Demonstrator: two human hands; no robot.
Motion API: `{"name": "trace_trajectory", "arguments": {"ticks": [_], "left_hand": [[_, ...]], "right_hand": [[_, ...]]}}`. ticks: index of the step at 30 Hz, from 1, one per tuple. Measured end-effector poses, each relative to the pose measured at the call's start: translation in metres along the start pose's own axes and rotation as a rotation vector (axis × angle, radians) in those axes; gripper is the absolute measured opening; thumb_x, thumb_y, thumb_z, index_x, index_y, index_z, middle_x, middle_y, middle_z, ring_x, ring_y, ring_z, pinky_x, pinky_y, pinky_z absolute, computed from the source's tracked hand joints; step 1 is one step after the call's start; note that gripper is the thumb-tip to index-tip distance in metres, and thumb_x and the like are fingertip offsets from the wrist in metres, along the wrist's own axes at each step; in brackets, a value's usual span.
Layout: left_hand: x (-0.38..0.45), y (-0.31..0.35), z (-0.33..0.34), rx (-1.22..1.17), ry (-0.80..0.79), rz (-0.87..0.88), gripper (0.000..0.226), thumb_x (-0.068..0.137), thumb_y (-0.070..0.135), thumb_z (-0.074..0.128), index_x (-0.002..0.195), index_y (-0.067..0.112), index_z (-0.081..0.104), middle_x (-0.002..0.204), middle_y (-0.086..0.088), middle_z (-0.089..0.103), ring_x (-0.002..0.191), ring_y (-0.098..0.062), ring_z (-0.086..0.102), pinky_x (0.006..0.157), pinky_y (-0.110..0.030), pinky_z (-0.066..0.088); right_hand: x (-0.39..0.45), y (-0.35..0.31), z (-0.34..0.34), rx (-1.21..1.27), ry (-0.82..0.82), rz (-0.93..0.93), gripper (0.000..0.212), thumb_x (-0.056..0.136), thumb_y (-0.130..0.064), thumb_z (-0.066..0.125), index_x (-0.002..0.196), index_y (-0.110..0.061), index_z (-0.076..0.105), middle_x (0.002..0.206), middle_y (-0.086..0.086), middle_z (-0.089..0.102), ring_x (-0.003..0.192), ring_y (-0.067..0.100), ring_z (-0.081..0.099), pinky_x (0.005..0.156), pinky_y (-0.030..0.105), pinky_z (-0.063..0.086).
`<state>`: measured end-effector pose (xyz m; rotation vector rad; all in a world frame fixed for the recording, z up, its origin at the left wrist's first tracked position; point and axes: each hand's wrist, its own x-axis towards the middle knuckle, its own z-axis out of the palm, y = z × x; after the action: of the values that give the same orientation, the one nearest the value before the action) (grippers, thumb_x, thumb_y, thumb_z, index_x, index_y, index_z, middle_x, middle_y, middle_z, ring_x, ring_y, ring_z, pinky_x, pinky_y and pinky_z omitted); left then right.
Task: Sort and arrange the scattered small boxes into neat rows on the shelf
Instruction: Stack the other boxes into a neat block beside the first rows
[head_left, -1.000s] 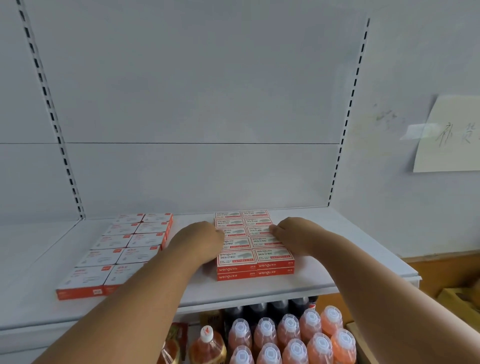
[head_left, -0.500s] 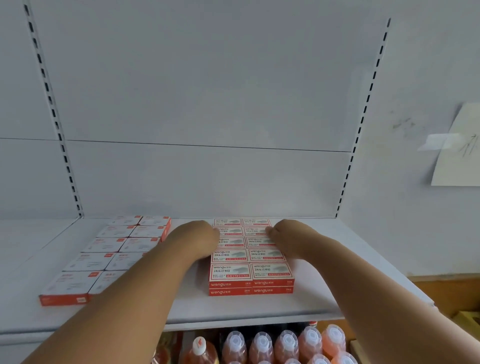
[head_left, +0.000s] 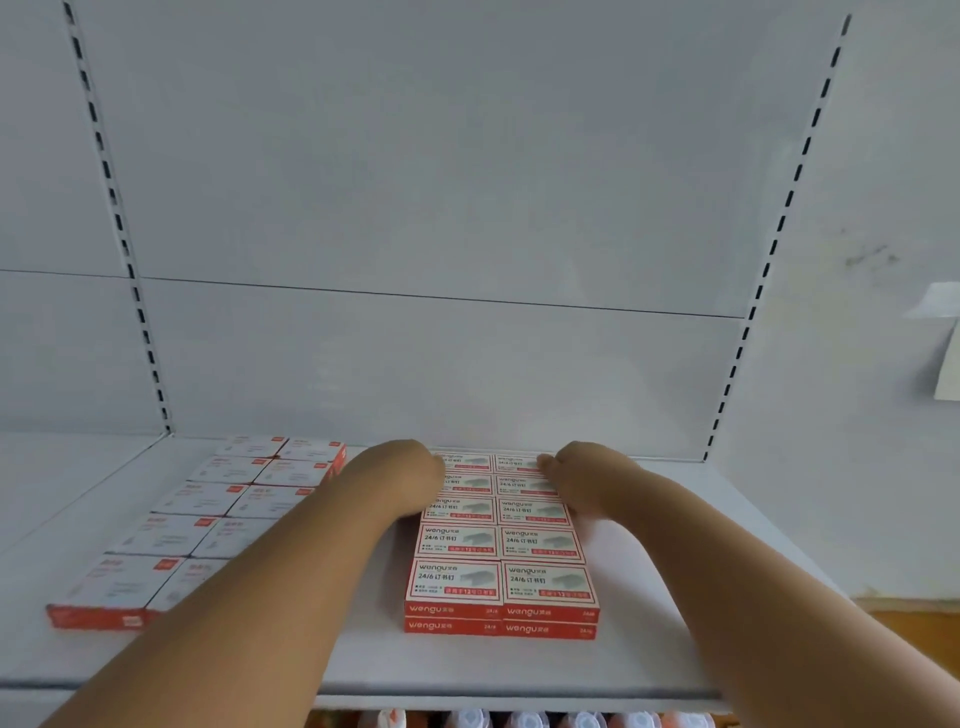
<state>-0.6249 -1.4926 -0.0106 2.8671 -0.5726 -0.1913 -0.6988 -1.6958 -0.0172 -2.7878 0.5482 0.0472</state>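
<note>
A block of red-and-white staple boxes (head_left: 498, 561) lies in two columns, stacked two high, on the white shelf (head_left: 363, 654). My left hand (head_left: 410, 478) lies against the block's left side at the back rows, fingers curled over the box edges. On the right side my right hand (head_left: 582, 480) does the same, its fingertips on top of the rear box. A second group of flatter white boxes with red ends (head_left: 208, 519) sits in two neat columns to the left, untouched.
The shelf's white back panel (head_left: 415, 364) rises right behind the boxes, with slotted uprights (head_left: 737, 364) on both sides. Bottle caps (head_left: 524, 719) show on the shelf below. A paper note (head_left: 948, 353) hangs on the wall at the right.
Both hands have slid toward the back of the staple-box block, from its middle rows to its rear rows. The view has tilted upward and closer.
</note>
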Motion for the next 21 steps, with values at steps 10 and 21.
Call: {"name": "trace_trajectory", "arguments": {"ticks": [10,21], "left_hand": [[0.01,-0.003,0.004,-0.029,-0.009,0.003,0.036,0.101,0.034,0.032,0.093,0.015,0.062,0.086,-0.002,0.059,0.086,-0.018,0.059,0.073,-0.029,0.044],[0.014,0.022,0.003,-0.252,0.153,0.178,0.029,0.099,0.029,0.044,0.121,0.022,0.062,0.122,0.001,0.062,0.106,-0.019,0.058,0.093,-0.036,0.049]], "right_hand": [[0.007,0.001,0.003,-0.11,-0.001,-0.03,0.052,0.102,-0.046,0.026,0.106,-0.009,0.062,0.103,0.007,0.065,0.088,0.024,0.056,0.076,0.031,0.043],[0.007,-0.018,0.007,0.279,0.127,-0.231,0.021,0.094,-0.034,0.05,0.101,-0.026,0.068,0.1,-0.009,0.068,0.094,0.013,0.062,0.084,0.032,0.052]]}}
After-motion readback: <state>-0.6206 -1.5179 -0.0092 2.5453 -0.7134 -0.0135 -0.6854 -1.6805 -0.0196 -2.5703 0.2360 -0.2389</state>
